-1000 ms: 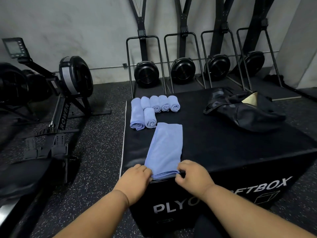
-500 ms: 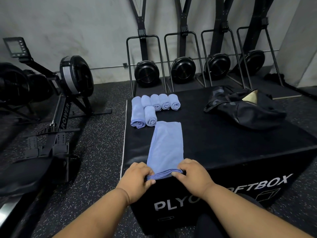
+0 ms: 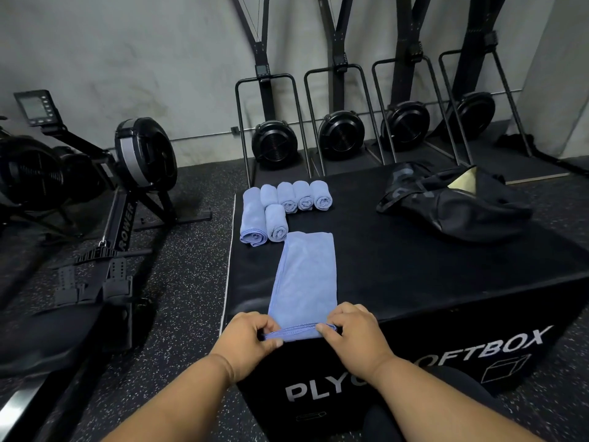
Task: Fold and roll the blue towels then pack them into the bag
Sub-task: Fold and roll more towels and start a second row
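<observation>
**Hands at near hem of towel**

The left hand (image 3: pixel 247 338) and right hand (image 3: pixel 357 334) each pinch the near hem of the folded blue microfibre towel (image 3: pixel 306 279) at the black padded plyo box's (image 3: pixel 414 269) front edge. Six rolled blue towels (image 3: pixel 287 208) line the far-left corner; the black fabric bag (image 3: pixel 452 205) lies far right, bare top between.

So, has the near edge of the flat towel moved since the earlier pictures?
Yes. The flat towel's near edge, pinched by the left hand and right hand, has lifted and curled from the box's front edge.

My left hand (image 3: pixel 247 341) and right hand (image 3: pixel 357 338) are bare, no gloves, rings or watch, forearms uncovered to the frame edge, no sleeves showing.
</observation>
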`<control>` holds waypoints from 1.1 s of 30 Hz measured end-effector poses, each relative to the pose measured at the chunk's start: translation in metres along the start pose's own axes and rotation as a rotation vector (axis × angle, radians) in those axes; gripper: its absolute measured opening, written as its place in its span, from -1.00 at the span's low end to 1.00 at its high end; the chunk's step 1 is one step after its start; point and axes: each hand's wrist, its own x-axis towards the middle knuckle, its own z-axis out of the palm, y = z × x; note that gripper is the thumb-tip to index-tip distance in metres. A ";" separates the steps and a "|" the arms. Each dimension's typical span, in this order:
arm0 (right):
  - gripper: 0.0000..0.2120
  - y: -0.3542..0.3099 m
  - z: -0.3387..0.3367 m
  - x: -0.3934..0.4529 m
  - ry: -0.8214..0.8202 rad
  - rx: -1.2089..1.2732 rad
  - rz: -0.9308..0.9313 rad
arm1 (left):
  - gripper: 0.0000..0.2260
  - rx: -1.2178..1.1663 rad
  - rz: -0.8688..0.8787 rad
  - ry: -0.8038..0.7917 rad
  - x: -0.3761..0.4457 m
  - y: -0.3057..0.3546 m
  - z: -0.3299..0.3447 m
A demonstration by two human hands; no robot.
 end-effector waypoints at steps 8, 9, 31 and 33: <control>-0.73 -0.002 0.007 -0.002 0.051 -0.050 0.052 | -0.86 -0.013 -0.096 -0.071 0.013 0.009 -0.006; -0.75 -0.002 0.007 -0.002 0.045 -0.062 0.054 | -0.89 -0.033 -0.116 -0.053 0.014 0.010 -0.005; -0.87 0.002 0.013 -0.005 0.160 -0.236 -0.227 | -0.77 0.513 0.354 0.081 0.005 0.002 0.006; -0.86 -0.001 0.011 -0.009 0.123 -0.216 -0.216 | -0.72 0.443 0.284 0.069 0.005 -0.004 0.008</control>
